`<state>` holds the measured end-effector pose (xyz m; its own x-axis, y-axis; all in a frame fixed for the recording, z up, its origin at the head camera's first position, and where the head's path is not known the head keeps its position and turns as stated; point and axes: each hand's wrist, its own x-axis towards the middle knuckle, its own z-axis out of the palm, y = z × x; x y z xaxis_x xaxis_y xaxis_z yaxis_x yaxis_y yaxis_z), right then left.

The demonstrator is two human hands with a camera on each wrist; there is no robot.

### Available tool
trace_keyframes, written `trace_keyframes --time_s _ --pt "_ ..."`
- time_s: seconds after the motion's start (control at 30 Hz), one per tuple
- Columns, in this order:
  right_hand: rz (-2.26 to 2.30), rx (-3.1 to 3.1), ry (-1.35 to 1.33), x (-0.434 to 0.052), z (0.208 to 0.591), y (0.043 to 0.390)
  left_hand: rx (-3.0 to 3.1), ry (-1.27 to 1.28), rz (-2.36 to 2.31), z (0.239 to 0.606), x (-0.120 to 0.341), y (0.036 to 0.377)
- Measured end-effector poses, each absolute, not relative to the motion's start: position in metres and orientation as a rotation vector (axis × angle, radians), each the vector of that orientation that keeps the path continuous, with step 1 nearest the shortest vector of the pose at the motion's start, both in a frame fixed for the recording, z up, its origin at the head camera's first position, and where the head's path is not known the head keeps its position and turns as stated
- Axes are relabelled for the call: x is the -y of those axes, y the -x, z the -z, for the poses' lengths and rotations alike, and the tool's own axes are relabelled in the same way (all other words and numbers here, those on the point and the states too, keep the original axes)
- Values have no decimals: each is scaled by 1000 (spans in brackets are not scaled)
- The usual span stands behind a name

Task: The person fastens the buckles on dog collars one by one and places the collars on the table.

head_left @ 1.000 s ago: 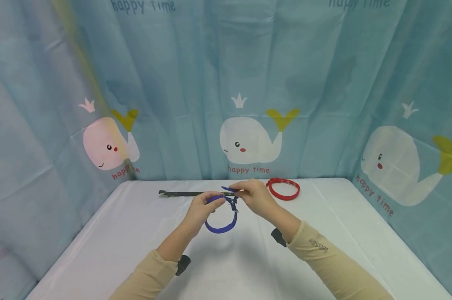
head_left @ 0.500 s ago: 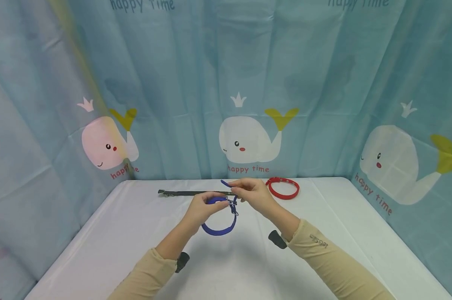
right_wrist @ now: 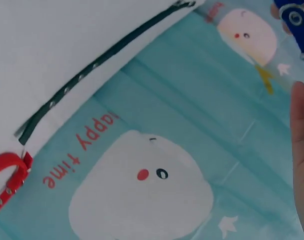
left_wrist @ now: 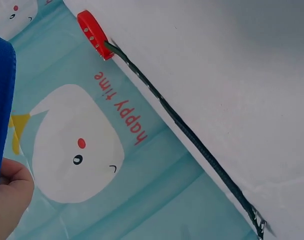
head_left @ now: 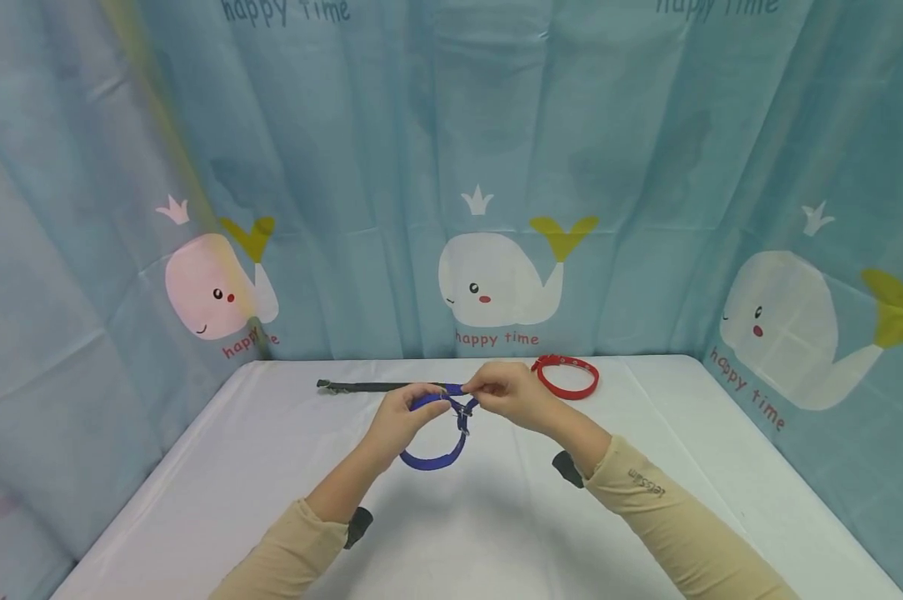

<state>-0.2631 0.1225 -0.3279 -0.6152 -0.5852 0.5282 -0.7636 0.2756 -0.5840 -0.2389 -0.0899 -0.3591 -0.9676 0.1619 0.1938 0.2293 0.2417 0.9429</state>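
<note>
Both hands up above the white surface [head_left: 496, 517], working one blue collar [head_left: 432, 457]. Left hand [head_left: 401, 417] pinches the blue collar strap near its top left, fingers curled round it; grip closed on the collar. Right hand [head_left: 506, 392] pinches the strap end just beside the metal buckle [head_left: 462, 410], fingers curled; grip closed on the collar too. The two hands are near each other, the buckle between them. Collar loop hangs down below the hands, off the surface or just above it; cannot tell if it touches.

Left wrist view: blue strap [left_wrist: 0, 105] at the left edge, fingertip below it. Right wrist view: blue strap end with a metal eyelet [right_wrist: 295, 19] at top right, finger edge below.

Behind the hands, a dark collar [head_left: 380, 387] lies straight and flat along the far side of the surface. Red collar [head_left: 567, 377], fastened into a loop, lies to the right of it near the far edge, close behind the right hand. Blue whale-print curtain [head_left: 496, 283] with "happy time" text backs the surface on three sides. Beige sleeves on both arms.
</note>
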Motion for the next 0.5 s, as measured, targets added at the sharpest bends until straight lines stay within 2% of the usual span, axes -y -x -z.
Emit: trace_keyframes --time_s 0.27,0.5 --pt "-1018 2344 -1438 -123 325 264 2465 376 1786 358 90 239" --pt "-1157 2356 -1351 -119 332 263 2468 350 1743 357 89 238"
